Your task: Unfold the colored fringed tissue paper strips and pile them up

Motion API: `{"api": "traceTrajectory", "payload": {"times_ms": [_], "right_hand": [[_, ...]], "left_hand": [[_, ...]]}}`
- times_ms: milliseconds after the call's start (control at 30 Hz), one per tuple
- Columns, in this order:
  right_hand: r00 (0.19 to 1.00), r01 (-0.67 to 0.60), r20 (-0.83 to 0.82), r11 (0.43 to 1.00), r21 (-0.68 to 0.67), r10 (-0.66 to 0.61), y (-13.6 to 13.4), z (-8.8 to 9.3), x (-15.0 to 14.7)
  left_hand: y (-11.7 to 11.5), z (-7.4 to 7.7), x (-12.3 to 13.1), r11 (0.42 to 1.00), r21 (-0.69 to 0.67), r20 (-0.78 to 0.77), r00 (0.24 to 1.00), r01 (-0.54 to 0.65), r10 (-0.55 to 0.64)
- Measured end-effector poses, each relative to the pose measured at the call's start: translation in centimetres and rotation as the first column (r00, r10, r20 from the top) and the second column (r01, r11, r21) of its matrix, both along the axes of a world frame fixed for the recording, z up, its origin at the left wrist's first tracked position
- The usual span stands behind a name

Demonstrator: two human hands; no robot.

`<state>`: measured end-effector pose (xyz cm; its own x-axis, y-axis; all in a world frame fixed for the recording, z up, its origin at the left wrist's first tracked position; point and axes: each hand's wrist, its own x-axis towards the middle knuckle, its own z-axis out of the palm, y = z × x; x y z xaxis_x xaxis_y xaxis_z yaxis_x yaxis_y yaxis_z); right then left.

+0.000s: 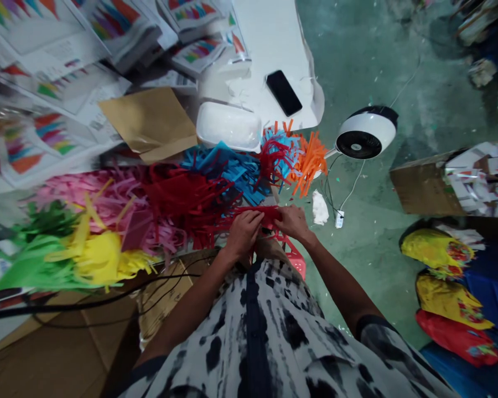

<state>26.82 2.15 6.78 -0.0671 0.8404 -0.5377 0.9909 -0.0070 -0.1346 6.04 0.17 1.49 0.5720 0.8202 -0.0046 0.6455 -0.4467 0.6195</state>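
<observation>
Close to my body, a strip of red fringed paper [268, 213] is stretched between my two hands. My left hand [245, 231] is closed on its left part, the fingers bent over the top. At the strip's right end my right hand [294, 222] pinches it. A pile of red fringed paper [182, 193] lies just left of my hands. Beyond it are blue fringed paper [232, 171] and orange fringed paper [309, 163]. Pink fringed paper [83, 188], yellow fringed paper [103, 254] and green fringed paper [33, 260] lie farther left.
Printed white packages [62, 38] are stacked at the upper left. A brown envelope [149, 119], a white plastic tub [228, 126] and a black phone [284, 92] rest on the table. Right of it stand a white fan [367, 132] and an open carton [423, 182]. A black cable [108, 301] crosses at left.
</observation>
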Motion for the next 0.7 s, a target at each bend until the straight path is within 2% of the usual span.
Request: {"api": "traceTrajectory", "payload": {"times_ms": [100,200,267,333,400,467,533,600,700], "right_hand": [[0.997,0.031,0.068,0.999,-0.006,-0.031,0.8,1.2,1.4],[0.977,0.131,0.158,0.989,0.068,-0.141,1.3,2.8,3.7],[0.949,0.203,0.206,0.962,0.181,-0.239,1.1,3.9,5.0],[0.941,0.222,0.175,0.917,0.331,-0.291,0.2,4.7,5.1],[0.975,0.165,0.062,0.883,0.44,-0.212,-1.2,4.6,3.9],[0.997,0.055,-0.075,0.884,0.464,-0.023,-2.7,3.4,1.9],[0.974,-0.065,-0.169,0.9,0.43,0.15,-4.2,1.2,-0.1],[0.968,-0.106,-0.166,0.907,0.408,0.188,-5.3,-1.2,-1.1],[0.966,-0.156,-0.128,0.901,0.404,0.225,-6.4,-4.1,-0.7]], "left_hand": [[0.7,0.2,-0.3,0.999,-0.03,0.037,0.999,-0.009,0.01],[1.0,0.0,-0.5,0.999,-0.039,0.062,0.998,0.014,-0.012],[0.8,-0.2,-0.6,0.999,-0.026,0.039,0.999,0.025,-0.024],[0.4,-0.2,-0.5,0.999,0.002,-0.012,0.999,0.042,-0.042],[0.0,-0.1,-0.4,0.998,0.032,-0.062,0.996,0.061,-0.059],[-0.2,0.0,-0.3,0.996,0.045,-0.099,0.993,0.073,-0.069],[-0.4,0.0,-0.4,0.995,0.042,-0.126,0.988,0.095,-0.089],[-0.4,-0.1,-0.6,0.991,0.035,-0.142,0.982,0.13,-0.124],[-0.6,-0.2,-1.5,0.986,0.036,-0.13,0.979,0.16,-0.154]]}}
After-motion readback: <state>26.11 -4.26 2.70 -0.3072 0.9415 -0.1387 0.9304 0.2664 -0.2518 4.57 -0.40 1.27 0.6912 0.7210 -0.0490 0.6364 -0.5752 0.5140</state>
